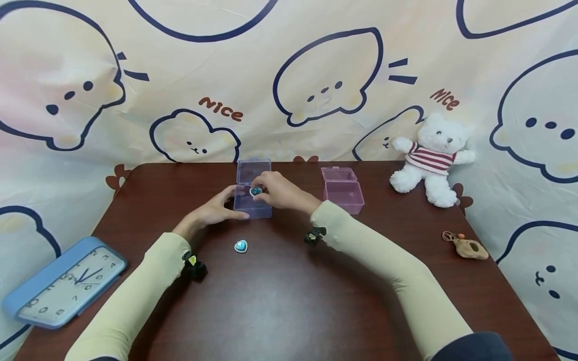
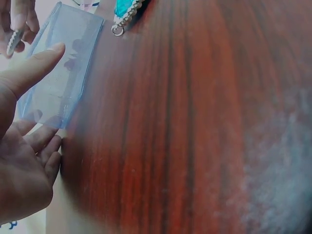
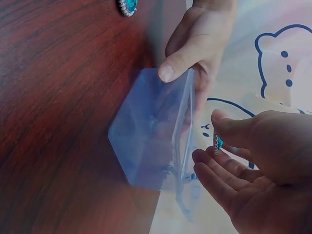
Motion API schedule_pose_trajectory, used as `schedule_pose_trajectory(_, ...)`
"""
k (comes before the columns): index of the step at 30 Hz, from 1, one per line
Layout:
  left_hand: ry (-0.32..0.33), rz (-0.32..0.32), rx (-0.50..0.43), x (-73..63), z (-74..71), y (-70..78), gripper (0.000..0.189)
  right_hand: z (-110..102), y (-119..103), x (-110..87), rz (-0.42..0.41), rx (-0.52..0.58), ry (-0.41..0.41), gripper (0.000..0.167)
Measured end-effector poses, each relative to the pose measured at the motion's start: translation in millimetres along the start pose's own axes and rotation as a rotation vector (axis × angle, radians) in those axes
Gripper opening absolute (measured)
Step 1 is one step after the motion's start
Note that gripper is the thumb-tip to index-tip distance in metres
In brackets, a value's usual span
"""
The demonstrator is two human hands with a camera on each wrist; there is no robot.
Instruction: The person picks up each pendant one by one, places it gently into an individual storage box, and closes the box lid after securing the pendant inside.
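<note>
A see-through blue plastic box (image 1: pixel 253 208) stands on the table with its lid (image 1: pixel 254 171) raised at the back. My left hand (image 1: pixel 215 208) grips its left side, the thumb along the front wall and the fingers behind. Above the box's opening, my right hand (image 1: pixel 280 190) pinches a heart-shaped blue gem (image 1: pixel 256 191) with a silvery beaded edge between thumb and fingertips. The right wrist view shows this gem (image 3: pixel 217 143) edge-on. A second, lighter blue heart gem (image 1: pixel 241 246) lies on the table in front of the box; the left wrist view catches its beaded rim (image 2: pixel 127 18).
To the right stands a pink see-through box (image 1: pixel 344 195) with its lid up. A white teddy bear (image 1: pixel 431 160) in a striped top sits at the back right. A small tan pouch-like item (image 1: pixel 470 248) lies at the right edge, a blue clock (image 1: pixel 67 283) at the left.
</note>
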State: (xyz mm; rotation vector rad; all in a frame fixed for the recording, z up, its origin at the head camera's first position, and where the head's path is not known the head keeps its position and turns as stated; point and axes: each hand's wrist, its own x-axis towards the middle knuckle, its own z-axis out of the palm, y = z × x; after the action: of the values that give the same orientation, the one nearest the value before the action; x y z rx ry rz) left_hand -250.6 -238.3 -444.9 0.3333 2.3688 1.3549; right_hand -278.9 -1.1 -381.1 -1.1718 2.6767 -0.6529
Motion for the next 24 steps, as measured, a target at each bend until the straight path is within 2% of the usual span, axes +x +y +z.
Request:
schedule_pose_trajectory(13,0.004,-0.007,0.026,1.4,0.1,-0.4,0.098,16.1,0.9,19.9,0.016,-0.007,0.003,0.036)
schedule_pose_trajectory(24,-0.004,0.011,0.021,1.2,-0.3,-1.9,0.098,29.6,2.1,32.3,0.054,-0.035,-0.053,0.037)
